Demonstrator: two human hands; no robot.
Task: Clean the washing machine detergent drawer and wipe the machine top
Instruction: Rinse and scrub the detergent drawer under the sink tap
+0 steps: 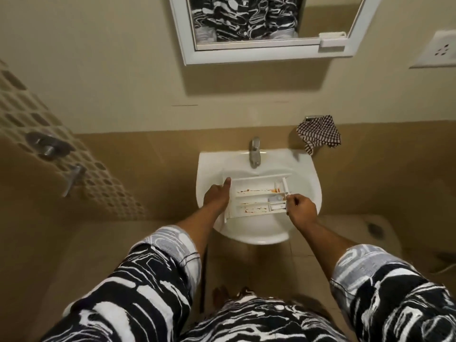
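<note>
- We hold the drawer [256, 196] over the sink [307, 174], below the tap [255, 151]; orange streaks mark its compartments.
- Our left hand [217, 196] grips its left end, one finger straight along the edge.
- Our right hand [303, 209] pinches its right end, fingers curled.

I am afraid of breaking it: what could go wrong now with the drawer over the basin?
The detergent drawer is gripped only at its ends by the left hand and right hand above the basin; it might slip and crack. The orange residue in its compartments may splash once rinsed.
</note>
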